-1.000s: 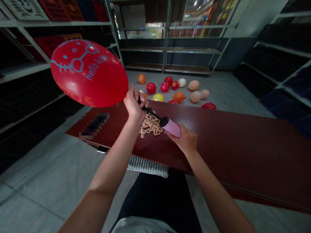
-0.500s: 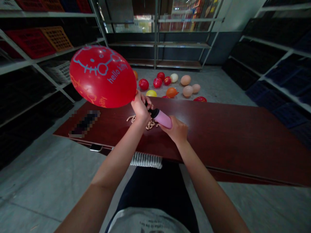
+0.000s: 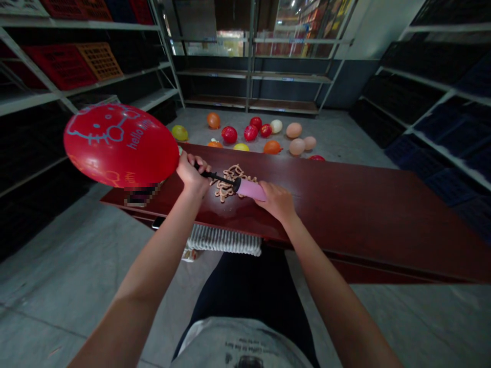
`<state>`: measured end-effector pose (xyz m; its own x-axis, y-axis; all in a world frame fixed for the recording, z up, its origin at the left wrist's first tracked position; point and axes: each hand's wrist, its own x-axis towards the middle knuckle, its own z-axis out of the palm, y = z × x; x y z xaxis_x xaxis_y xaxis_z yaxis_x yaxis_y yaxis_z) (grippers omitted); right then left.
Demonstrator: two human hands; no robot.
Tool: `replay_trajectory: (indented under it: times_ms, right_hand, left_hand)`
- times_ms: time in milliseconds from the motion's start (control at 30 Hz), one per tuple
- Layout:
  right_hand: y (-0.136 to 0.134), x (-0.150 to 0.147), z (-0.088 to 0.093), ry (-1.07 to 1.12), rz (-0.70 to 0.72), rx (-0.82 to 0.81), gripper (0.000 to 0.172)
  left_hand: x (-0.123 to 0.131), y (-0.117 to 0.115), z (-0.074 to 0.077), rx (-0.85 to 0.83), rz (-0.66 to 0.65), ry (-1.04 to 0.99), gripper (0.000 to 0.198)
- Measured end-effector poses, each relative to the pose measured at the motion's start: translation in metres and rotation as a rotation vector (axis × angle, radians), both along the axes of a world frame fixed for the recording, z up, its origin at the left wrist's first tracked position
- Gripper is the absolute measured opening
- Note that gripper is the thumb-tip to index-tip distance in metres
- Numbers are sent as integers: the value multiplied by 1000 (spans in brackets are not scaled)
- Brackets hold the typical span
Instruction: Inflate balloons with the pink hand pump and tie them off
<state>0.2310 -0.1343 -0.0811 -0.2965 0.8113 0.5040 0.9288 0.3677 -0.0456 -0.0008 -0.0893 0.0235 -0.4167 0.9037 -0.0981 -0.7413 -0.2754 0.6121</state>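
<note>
A large red balloon [image 3: 123, 148] with "hello kitty" print is inflated at the left. My left hand [image 3: 192, 171] is closed around its neck and the black end of a balloon pump [image 3: 251, 189]. My right hand [image 3: 278, 202] grips the pump's pink barrel. Between the hands, the black rod shows, drawn out of the barrel. The joint of balloon and pump is hidden in my left fingers. Under the pump, a pile of thin beige uninflated balloons [image 3: 222, 192] lies on the dark red table [image 3: 356, 214].
Several inflated balloons lie on the floor beyond the table, including an orange one [image 3: 214, 120] and a peach one [image 3: 294, 130]. A pixelated dark object [image 3: 141, 195] rests at the table's left end. Shelves with crates [image 3: 61, 66] flank both sides. A striped grey cloth [image 3: 226, 239] is at the front edge.
My left hand and the red balloon have moved left and slightly down, away from my right hand. The pump's rod has come out of the barrel. More of the beige pile shows.
</note>
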Motion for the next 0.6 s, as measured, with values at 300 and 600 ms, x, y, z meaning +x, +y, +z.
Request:
replay_trajectory:
  times_ms: [300,600]
  right_hand:
    - [0,-1,1,43,35,-7,49]
    - [2,9,-3,196,-33,61,45]
  left_hand:
    - [-41,-5,29,66,31,96,40]
    - [0,-8,65,200,71,233,43]
